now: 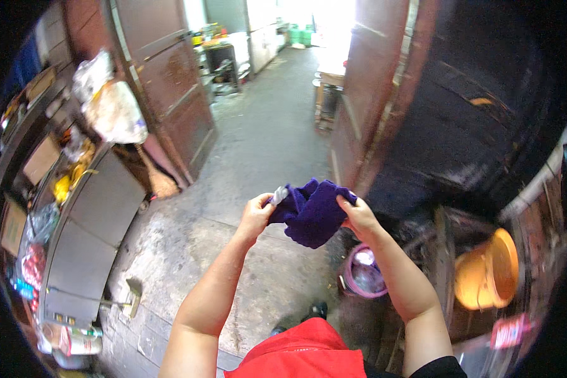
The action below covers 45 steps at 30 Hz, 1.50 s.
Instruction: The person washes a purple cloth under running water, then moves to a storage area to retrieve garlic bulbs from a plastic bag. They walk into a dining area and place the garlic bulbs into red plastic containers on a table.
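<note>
A dark purple cloth (314, 217), loosely folded, is held up in front of me between both hands. My left hand (257, 215) pinches its left end, where a small whitish bit (279, 194) sticks up beside the fingers. At the other end, my right hand (361, 219) grips the cloth with the thumb on top; the rest of those fingers are partly hidden behind it. Below the cloth lies the worn concrete floor (264, 264). Under my right forearm stands a pink-rimmed bucket (366, 279) with something clear and shiny inside.
Brown double doors (170, 85) stand open ahead onto a bright kitchen floor (269, 104). At left are a grey cabinet (92, 236), cluttered on top, and a broom (163, 184). An orange bucket (484, 274) sits at right. A red apron (297, 352) covers my front.
</note>
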Tool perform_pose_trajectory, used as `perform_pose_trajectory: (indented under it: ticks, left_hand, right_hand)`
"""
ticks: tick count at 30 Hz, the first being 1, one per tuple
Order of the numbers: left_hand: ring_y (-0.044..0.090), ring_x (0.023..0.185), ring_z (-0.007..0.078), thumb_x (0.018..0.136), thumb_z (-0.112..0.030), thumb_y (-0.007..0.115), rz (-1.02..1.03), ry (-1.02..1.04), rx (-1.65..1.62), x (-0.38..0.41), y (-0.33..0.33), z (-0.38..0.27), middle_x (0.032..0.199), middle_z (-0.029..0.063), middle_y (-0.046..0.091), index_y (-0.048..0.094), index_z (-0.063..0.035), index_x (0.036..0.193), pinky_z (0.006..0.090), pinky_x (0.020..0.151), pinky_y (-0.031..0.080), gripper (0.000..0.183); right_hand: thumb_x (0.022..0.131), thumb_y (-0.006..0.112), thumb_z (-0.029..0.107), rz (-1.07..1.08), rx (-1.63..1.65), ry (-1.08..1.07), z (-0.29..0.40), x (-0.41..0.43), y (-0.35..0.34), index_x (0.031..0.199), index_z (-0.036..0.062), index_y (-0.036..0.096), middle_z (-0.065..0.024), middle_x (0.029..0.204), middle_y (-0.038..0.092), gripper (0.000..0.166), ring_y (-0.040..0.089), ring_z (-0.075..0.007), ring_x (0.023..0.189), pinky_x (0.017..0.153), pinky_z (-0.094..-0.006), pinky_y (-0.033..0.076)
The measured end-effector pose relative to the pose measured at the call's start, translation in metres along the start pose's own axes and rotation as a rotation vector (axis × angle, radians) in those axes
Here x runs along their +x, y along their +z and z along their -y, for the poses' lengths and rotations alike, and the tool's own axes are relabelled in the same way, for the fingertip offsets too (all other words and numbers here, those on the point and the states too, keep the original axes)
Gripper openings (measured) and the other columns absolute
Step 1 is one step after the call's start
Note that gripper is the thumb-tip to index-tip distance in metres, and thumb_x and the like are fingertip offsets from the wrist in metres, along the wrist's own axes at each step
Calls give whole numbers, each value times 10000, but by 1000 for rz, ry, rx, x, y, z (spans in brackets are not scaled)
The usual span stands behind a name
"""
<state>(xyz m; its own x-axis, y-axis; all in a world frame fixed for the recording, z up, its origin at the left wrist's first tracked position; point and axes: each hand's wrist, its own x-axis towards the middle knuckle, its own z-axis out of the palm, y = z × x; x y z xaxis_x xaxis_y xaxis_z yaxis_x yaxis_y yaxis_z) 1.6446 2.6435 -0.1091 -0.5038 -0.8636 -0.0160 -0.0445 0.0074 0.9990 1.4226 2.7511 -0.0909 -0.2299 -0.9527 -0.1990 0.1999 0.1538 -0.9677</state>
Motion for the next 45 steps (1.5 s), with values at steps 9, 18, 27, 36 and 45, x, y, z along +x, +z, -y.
perform_pose_trajectory:
  ticks: [9, 18, 27, 36, 45]
  left_hand:
    - [427, 1095, 249, 640, -180, 678, -500, 240, 728, 108, -120, 18, 1187, 146, 444, 408, -62, 1196, 331, 946, 323, 629]
    - [535, 816, 111, 764, -125, 597, -201, 0, -234, 271, -146, -34, 850, 10, 570, 519, -79, 836, 275, 753, 424, 116]
    - [499, 700, 78, 809, -145, 525, -156, 84, -140, 461, -224, -52, 752, 6, 555, 478, -69, 875, 237, 633, 389, 111]
    - [541, 673, 102, 866, -105, 427, 78, 18, -335, 674, -265, -78, 755, 55, 570, 420, -69, 951, 241, 613, 439, 92]
    - [468, 693, 61, 789, -99, 509, 1, 197, 102, 927, -278, -42, 741, -26, 500, 477, -73, 858, 210, 615, 379, 81]
  right_hand:
    - [810, 569, 111, 435, -13, -122, 45, 204, 71, 1015, 34, 539, 0, 886, 568, 221, 524, -96, 820, 731, -238, 419]
    - [721, 637, 104, 573, -487, -261, 124, 380, 119, 913, 44, 576, 10, 803, 563, 210, 496, -75, 751, 696, -217, 405]
    - [698, 651, 189, 467, -767, -334, 166, 558, 97, 808, 39, 548, 26, 679, 498, 212, 450, -62, 646, 576, -222, 377]
    - [695, 617, 82, 309, -578, -430, 175, 703, 95, 878, 32, 499, -34, 725, 545, 223, 514, -99, 669, 618, -244, 434]
    - [792, 570, 267, 237, -578, -125, 223, 931, 16, 829, 31, 603, -9, 674, 565, 241, 504, -93, 639, 576, -262, 418]
